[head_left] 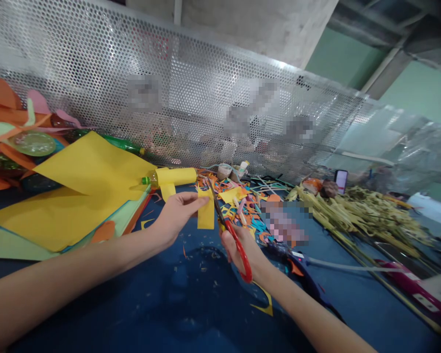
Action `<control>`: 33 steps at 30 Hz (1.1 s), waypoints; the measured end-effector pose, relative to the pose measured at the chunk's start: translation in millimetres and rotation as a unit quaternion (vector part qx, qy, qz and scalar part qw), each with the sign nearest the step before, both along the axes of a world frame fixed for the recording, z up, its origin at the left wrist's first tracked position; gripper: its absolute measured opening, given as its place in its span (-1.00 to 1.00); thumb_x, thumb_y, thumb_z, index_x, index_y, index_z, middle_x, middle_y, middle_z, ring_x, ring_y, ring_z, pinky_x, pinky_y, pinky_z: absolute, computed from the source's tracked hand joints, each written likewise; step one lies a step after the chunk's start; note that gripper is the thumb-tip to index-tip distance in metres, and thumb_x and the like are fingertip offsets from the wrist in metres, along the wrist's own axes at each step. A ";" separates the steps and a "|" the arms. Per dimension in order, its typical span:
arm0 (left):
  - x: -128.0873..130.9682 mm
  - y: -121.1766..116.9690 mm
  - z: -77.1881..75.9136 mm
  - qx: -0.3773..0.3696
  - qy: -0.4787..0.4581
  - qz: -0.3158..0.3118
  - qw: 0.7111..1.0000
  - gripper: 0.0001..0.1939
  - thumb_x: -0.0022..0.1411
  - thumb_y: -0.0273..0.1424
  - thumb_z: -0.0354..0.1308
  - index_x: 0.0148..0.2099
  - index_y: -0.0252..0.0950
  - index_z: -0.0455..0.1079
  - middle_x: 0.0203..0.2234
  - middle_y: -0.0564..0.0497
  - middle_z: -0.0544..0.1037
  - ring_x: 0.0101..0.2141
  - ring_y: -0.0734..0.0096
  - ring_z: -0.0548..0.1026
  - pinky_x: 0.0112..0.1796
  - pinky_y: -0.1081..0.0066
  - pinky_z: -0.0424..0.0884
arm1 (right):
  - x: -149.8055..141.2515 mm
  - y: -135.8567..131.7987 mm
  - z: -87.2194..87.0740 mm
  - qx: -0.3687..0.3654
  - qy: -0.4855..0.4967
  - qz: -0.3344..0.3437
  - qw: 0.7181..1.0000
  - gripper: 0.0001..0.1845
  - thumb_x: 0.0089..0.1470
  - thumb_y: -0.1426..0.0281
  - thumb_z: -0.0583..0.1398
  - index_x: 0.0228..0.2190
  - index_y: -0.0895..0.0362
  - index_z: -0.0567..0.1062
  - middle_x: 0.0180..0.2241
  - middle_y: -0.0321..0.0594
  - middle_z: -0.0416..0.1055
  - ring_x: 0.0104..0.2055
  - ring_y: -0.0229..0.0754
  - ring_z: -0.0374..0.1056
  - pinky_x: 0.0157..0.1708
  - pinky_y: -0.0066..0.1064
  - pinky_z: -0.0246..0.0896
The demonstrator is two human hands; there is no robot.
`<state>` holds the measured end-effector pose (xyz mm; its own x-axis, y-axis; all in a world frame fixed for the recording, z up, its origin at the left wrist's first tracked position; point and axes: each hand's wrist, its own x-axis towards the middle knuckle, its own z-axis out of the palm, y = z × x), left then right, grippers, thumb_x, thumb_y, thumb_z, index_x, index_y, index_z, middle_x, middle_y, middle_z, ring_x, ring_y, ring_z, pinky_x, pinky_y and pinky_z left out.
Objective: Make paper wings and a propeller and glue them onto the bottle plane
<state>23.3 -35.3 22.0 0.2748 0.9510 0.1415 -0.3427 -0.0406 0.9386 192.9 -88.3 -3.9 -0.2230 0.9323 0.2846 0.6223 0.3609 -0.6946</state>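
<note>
My left hand [178, 213] pinches a small yellow paper strip [206, 216] between thumb and fingers. Red-handled scissors [238, 250] are in my right hand [242, 247], their blades pointing up and away, right beside the strip's right edge. Whether the blades touch the paper I cannot tell. Just beyond my left hand lies a bottle [152, 179] with a green cap, wrapped in yellow paper [177, 176]. Large yellow paper sheets [91, 166] lie to the left, over green and orange ones.
Colourful paper scraps [235, 196] are heaped behind the scissors. A glue gun [305, 272] with a cable lies to the right, near dried plant strips [371, 211] and a phone [341, 181]. A perforated metal screen [206, 98] runs behind the blue table [191, 304]. Paper-decorated bottles [33, 143] stand far left.
</note>
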 end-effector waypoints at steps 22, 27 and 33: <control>-1.3 1.3 4.9 0.007 0.031 0.033 0.999 -0.77 -0.05 -0.31 0.28 -0.36 -0.36 0.46 -0.47 0.02 0.54 -0.46 0.46 0.43 -0.43 0.49 0.32 | -0.3 0.8 -2.2 -0.025 0.013 -0.015 0.999 -0.55 0.11 0.04 -0.03 -0.62 0.09 0.13 -0.70 -0.40 0.05 -0.66 -0.35 0.01 -0.67 -0.49 -0.10; -2.3 2.1 7.4 0.008 0.034 0.040 0.999 -0.77 -0.04 -0.29 0.28 -0.36 -0.35 0.47 -0.51 0.04 0.53 -0.51 0.48 0.42 -0.45 0.49 0.31 | -1.3 0.2 3.0 -0.020 0.007 -0.019 1.000 -0.53 0.09 0.02 -0.02 -0.64 0.09 0.12 -0.70 -0.40 0.01 -0.65 -0.35 -0.03 -0.68 -0.48 -0.13; -3.6 5.3 7.8 0.026 0.052 0.042 0.997 -0.79 -0.04 -0.29 0.27 -0.40 -0.34 0.49 -0.55 0.04 0.53 -0.53 0.49 0.39 -0.48 0.51 0.26 | 0.2 3.3 2.7 -0.004 -0.013 -0.030 0.999 -0.50 0.06 -0.01 -0.03 -0.67 0.09 0.08 -0.70 -0.41 -0.05 -0.65 -0.35 -0.08 -0.67 -0.48 -0.19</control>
